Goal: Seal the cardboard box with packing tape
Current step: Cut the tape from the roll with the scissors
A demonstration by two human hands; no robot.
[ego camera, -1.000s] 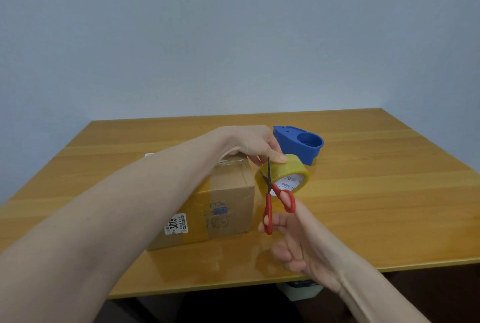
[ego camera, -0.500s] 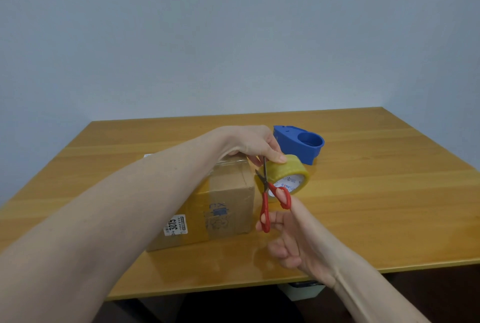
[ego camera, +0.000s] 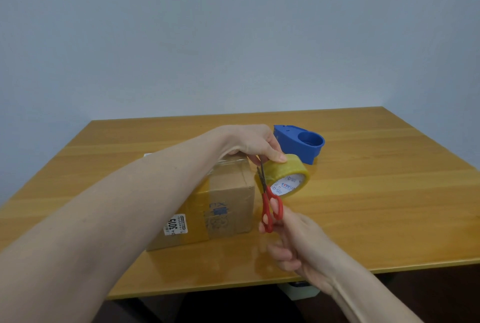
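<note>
A brown cardboard box point(ego camera: 223, 205) with a white label sits on the wooden table point(ego camera: 376, 205). Clear tape shines along its top. My left hand point(ego camera: 255, 144) reaches over the box and holds a yellowish roll of packing tape point(ego camera: 285, 176) just past the box's right edge. My right hand point(ego camera: 296, 242) holds red-handled scissors point(ego camera: 270, 208) upright. Their blades are slightly apart, with the tips between the box and the roll. My left forearm hides much of the box's top.
A blue tape dispenser point(ego camera: 301, 144) stands behind the roll, toward the table's middle. The table's near edge runs just below my right wrist. A pale wall rises behind the table.
The scissors and my right hand have shifted a little left and up, toward the gap between box and roll. The roll has tipped slightly downward.
</note>
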